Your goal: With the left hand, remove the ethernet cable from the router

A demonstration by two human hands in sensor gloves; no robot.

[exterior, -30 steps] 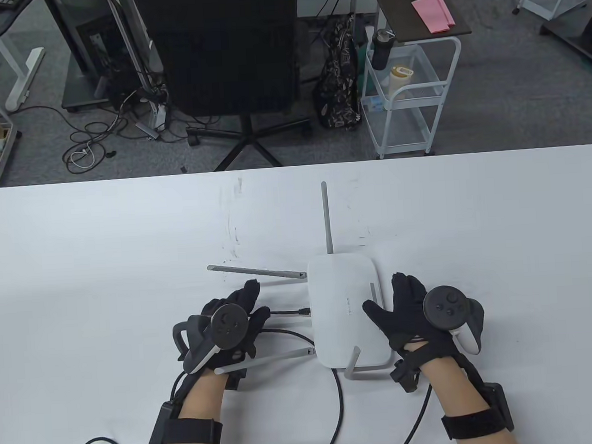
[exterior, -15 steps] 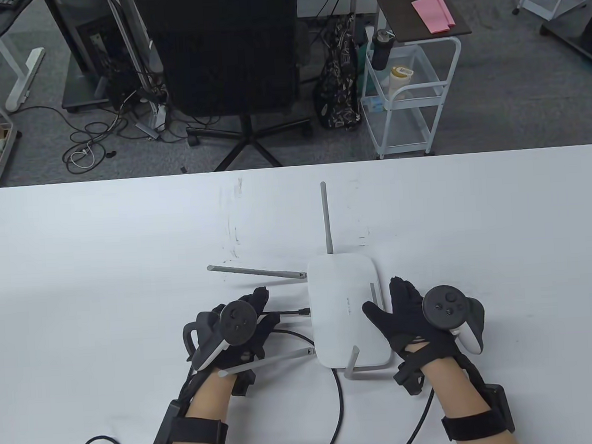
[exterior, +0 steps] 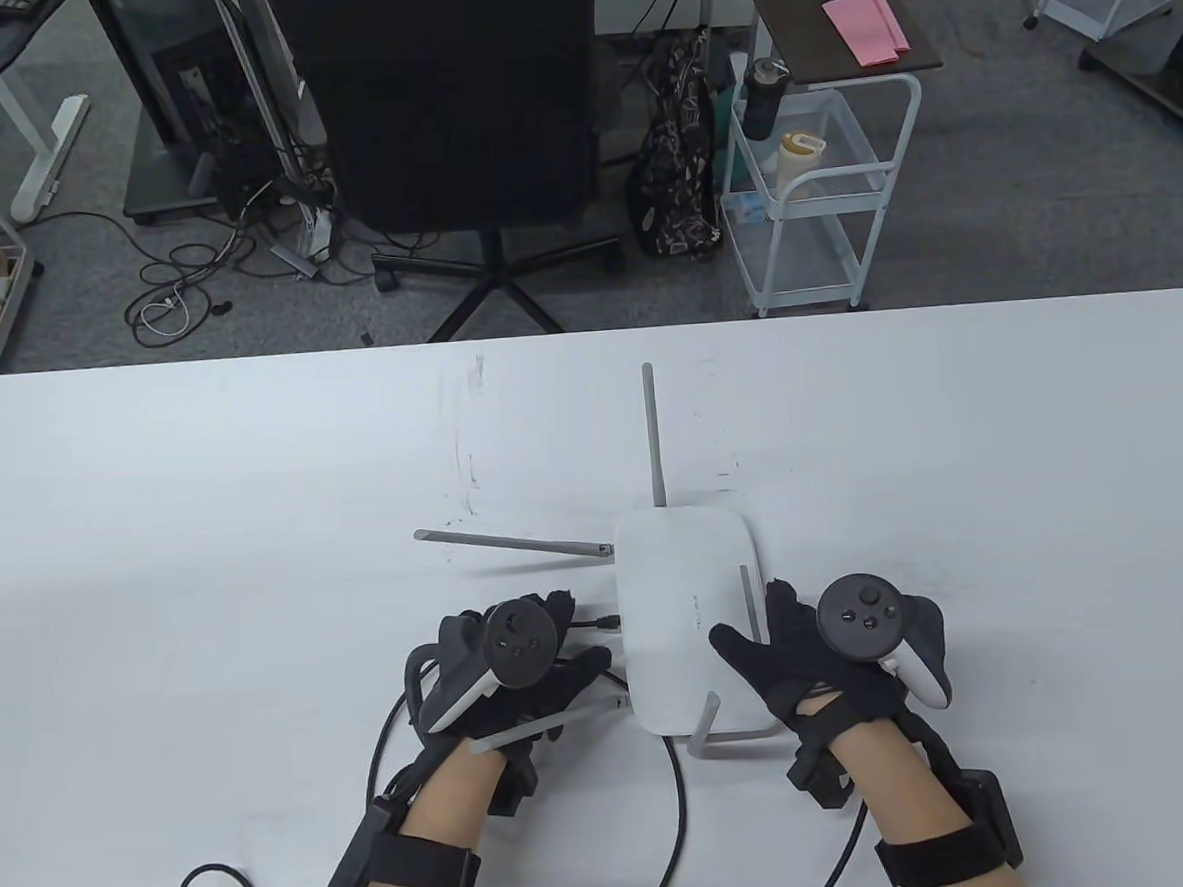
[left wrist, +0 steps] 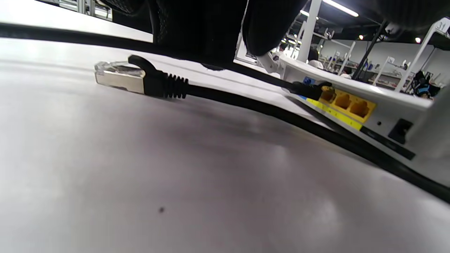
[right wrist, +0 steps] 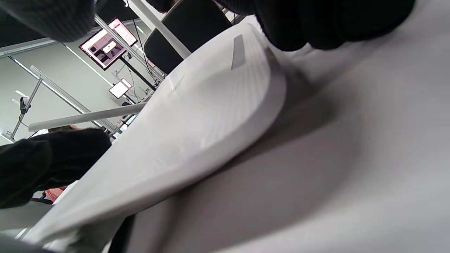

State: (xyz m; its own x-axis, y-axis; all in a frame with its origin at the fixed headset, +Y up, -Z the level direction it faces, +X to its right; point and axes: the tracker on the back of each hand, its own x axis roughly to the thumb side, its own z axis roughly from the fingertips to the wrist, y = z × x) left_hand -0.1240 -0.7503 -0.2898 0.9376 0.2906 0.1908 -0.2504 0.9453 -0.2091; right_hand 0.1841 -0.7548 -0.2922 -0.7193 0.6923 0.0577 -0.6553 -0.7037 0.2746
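Router (exterior: pixel 689 618) sat lower centre of the table view on the white table (exterior: pixel 205 507), antennas splayed. Ethernet cable (left wrist: pixel 309 92) was plugged into the first yellow port on the router's left edge; in the left wrist view its black boot showed right of centre. A loose plug (left wrist: pixel 121 74) lay on the table at upper left of that view, unconnected and apart from the router. It could not be told whether this was the same cable's other end.

Left hand (exterior: pixel 511 684) sat just left of the router, lower centre-left, fingers reaching toward the port side. Grip state: cannot tell. The tracker hid the fingers from above, and the wrist view showed only dark glove at the top edge, no contact visible.

Right hand (exterior: pixel 805 651) lay spread, holding nothing, on the router's right edge, apparently bracing it.

Risks, judged:
- Pulling on the cord without pressing the latch would drag the light router sideways or strain the clip.
- The lower-left antenna (exterior: pixel 549 724) crossed over the left hand; a lift or backward pull could snag it.
- Grabbing the loose plug or the second cord running beneath would free nothing.
- A light right-hand brace would let the router slide.
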